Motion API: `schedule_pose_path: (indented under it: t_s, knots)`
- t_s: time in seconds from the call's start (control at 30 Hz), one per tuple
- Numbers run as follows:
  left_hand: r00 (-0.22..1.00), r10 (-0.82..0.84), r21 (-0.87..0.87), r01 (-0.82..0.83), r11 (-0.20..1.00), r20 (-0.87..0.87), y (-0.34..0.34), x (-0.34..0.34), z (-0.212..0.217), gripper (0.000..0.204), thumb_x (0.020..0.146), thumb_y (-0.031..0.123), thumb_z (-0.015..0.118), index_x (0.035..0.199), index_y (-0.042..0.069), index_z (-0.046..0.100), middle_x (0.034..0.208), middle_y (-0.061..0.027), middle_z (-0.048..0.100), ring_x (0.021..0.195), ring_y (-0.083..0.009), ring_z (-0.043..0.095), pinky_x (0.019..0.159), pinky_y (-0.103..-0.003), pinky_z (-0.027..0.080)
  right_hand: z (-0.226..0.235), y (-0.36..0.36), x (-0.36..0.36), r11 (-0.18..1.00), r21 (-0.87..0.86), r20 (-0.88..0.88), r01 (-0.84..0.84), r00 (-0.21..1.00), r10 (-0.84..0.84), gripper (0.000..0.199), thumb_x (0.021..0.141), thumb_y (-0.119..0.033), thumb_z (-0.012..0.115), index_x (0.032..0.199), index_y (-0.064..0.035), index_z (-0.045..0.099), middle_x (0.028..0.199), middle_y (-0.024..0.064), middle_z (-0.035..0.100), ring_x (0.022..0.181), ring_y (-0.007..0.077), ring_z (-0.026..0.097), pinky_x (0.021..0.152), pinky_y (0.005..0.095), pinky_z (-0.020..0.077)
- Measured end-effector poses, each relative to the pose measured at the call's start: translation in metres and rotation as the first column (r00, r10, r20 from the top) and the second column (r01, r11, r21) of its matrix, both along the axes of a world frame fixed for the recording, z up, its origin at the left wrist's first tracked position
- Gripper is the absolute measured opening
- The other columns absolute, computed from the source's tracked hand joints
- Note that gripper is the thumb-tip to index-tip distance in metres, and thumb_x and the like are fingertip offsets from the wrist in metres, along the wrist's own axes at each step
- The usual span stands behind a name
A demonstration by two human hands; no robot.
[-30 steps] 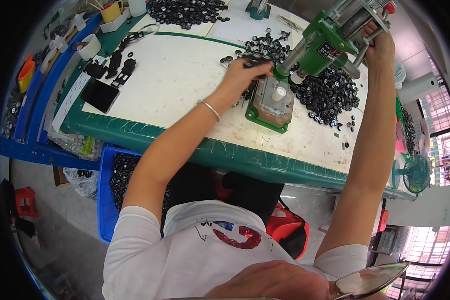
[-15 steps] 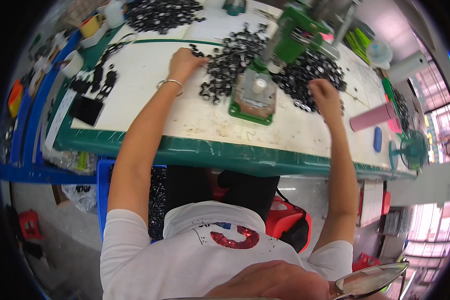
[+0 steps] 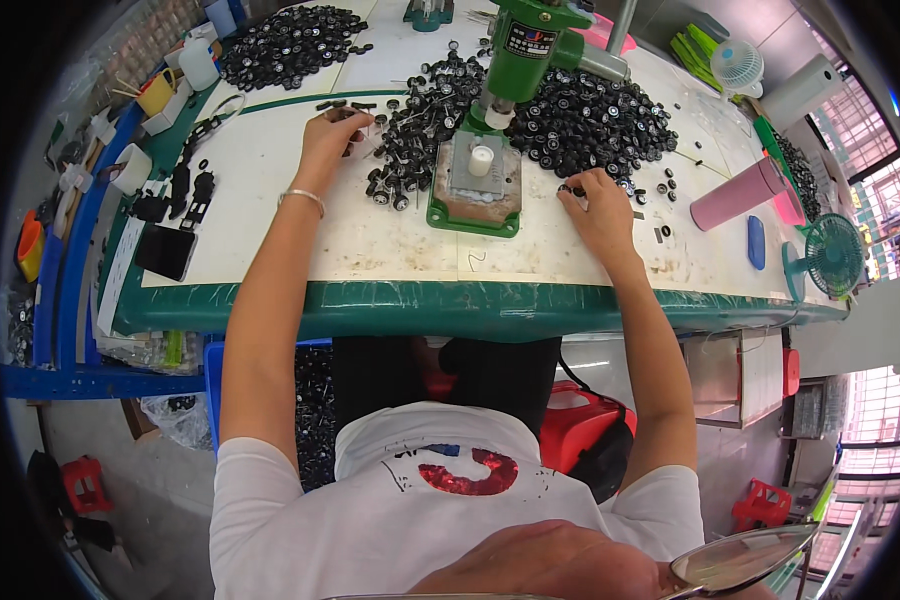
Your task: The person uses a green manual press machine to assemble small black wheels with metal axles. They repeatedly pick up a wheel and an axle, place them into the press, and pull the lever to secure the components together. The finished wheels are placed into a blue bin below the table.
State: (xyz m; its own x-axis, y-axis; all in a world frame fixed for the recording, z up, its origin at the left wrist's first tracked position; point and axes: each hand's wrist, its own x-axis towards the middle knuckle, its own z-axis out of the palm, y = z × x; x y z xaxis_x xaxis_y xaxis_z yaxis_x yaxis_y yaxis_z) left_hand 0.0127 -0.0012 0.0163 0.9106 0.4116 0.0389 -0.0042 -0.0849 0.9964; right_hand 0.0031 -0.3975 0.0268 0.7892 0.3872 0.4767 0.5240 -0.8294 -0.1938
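Observation:
A green bench press point(image 3: 515, 60) stands mid-table, with a white round holder point(image 3: 481, 160) on its base. To its left lies a heap of small black wheels on thin metal axles point(image 3: 410, 140). My left hand point(image 3: 328, 140) is at that heap's left edge, fingers pinched together; dark pieces show beside them, but what they hold is unclear. Right of the press spreads a pile of small black wheels point(image 3: 595, 120). Just in front of that pile, my right hand point(image 3: 602, 212) is closed, thumb and fingertips on a small black wheel point(image 3: 570, 190).
Another wheel pile point(image 3: 295, 45) lies at the far left. A black phone point(image 3: 165, 252) rests on the left side. On the right are a pink tumbler point(image 3: 738, 193), a blue case point(image 3: 756, 243) and a green fan point(image 3: 830, 255). The table's green front edge point(image 3: 450, 308) runs before me.
My right hand has come off the right pile, toward me and nearer the press. My left hand stays by the axle heap. The whole view has shifted slightly.

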Motion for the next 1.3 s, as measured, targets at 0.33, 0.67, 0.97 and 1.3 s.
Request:
schedule_pose_path:
  t_s: [0.33,0.67,0.97,1.3]
  knots:
    - [0.939,-0.244,-0.490,0.336,0.804,0.243,-0.070,-0.031,0.024,0.020,0.081,0.011,0.070,0.098,0.001,0.068,0.087,-0.0076,0.070,0.070,-0.0078,0.061,0.048,-0.018,0.036,0.038,0.075,-0.014,0.830,0.492,-0.114,-0.263,0.926,0.361,0.021,0.085,-0.016,0.067,0.103,-0.0050,0.063,0.086,0.0085,0.062,0.083,0.0211,0.060,0.077,0.0314,0.0474]
    - [0.944,-0.263,-0.277,0.312,0.909,0.200,-0.089,-0.049,0.027,0.018,0.077,0.012,0.078,0.091,0.003,0.071,0.077,-0.0015,0.068,0.062,-0.0041,0.056,0.048,-0.018,0.035,0.008,0.099,-0.003,0.695,0.712,-0.320,-0.104,0.833,0.452,0.027,0.083,-0.019,0.069,0.108,-0.0081,0.066,0.106,0.0028,0.057,0.089,0.0143,0.056,0.076,0.0292,0.0457]
    - [0.934,-0.318,-0.119,0.339,0.933,0.164,-0.111,-0.035,0.038,0.023,0.072,0.017,0.082,0.090,0.008,0.071,0.074,0.0016,0.066,0.062,-0.0035,0.055,0.051,-0.018,0.037,0.035,0.107,0.004,0.761,0.644,-0.537,0.070,0.750,0.385,0.038,0.074,-0.016,0.073,0.108,-0.0007,0.065,0.103,0.0091,0.060,0.081,0.0142,0.058,0.075,0.0295,0.0490]
    - [0.900,-0.370,-0.059,0.392,0.918,0.229,-0.119,-0.029,0.025,0.026,0.071,0.018,0.083,0.086,0.002,0.070,0.080,-0.0044,0.070,0.067,-0.0083,0.061,0.062,-0.023,0.046,0.072,0.062,0.014,0.546,0.833,-0.344,0.091,0.858,0.381,0.037,0.089,-0.019,0.064,0.122,-0.0027,0.059,0.106,0.0026,0.064,0.081,0.0079,0.059,0.070,0.0224,0.0442]
